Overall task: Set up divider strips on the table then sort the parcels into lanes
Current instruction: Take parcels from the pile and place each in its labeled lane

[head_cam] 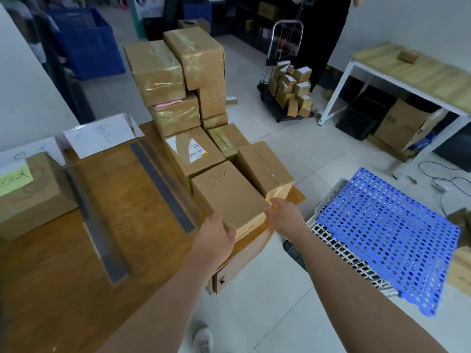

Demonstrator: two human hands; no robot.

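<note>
Target is the parcel marked 2716 (pixel 229 200), flat on the right end of the worktop (pixel 142 238), nearest box of the pile and close to the worktop's near-right edge. Left hand (pixel 216 234) is against the parcel's near-left corner, thumb on the near face, fingers running straight along the left side: laid flat on it, not wrapped. Right hand (pixel 286 219) is at the parcel's right near corner, fingertips touching the top edge; can't tell whether those fingers are hooked round the side or just resting. So the parcel sits between both hands, bottom on the wood. Parcel stack (pixel 178 80) rises directly behind it, touching. Two dark divider strips lie on the worktop to the left: far strip (pixel 163 184) just beside the pile, near strip (pixel 102 238) further left, roughly parallel. A lone box with a yellow note (pixel 33 197) sits left of the near strip. Handwritten paper signs (pixel 99 138) stand at the far edge. Blue perforated panel (pixel 387 238) is on the floor side, right.
</note>
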